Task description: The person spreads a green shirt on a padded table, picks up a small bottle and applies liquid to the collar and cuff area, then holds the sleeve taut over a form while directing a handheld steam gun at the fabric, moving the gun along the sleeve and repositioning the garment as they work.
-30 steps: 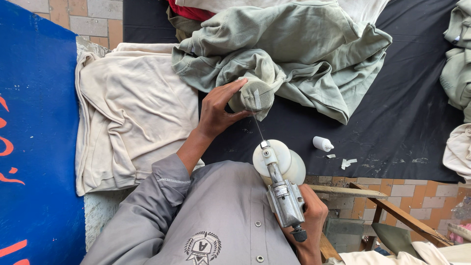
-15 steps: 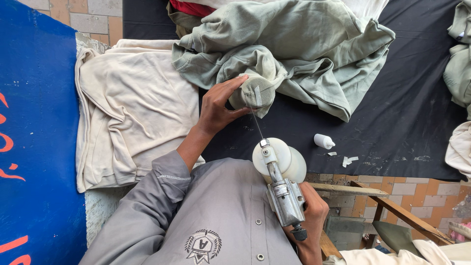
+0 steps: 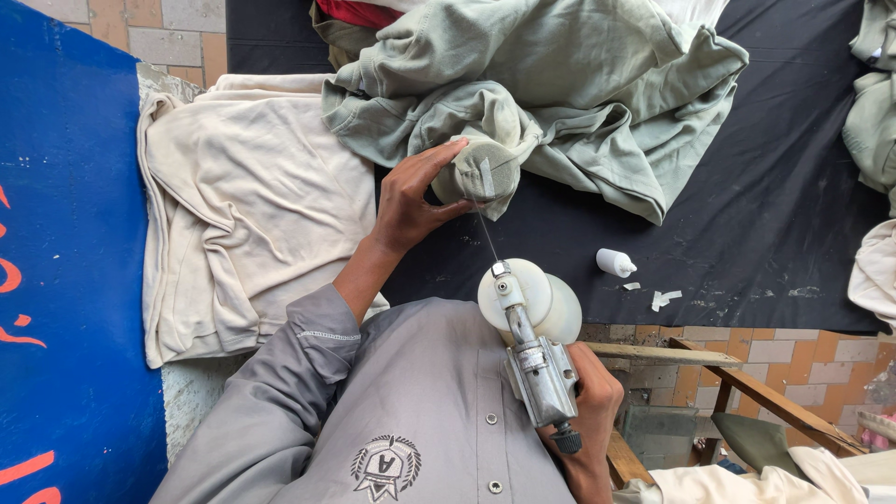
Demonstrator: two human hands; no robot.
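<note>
1. A flat blue panel (image 3: 65, 261) with orange markings fills the left edge, cut off by the frame.
2. A cream garment (image 3: 243, 205), soft and creased, lies spread beside it, partly under the grey sleeve.
3. The left hand (image 3: 411, 201) closes around a bunched fold of the sage-green garment (image 3: 579, 84), which lies heaped on the black cloth-covered table (image 3: 765, 224).
4. A thin needle from the metal spray gun (image 3: 537, 364) points at that fold; whether it touches is hard to tell.
5. The right hand (image 3: 588, 411) grips the gun's handle; its round white cup hides part of the body.
6. A small white nozzle cap (image 3: 615, 263) lies near paper scraps.
</note>
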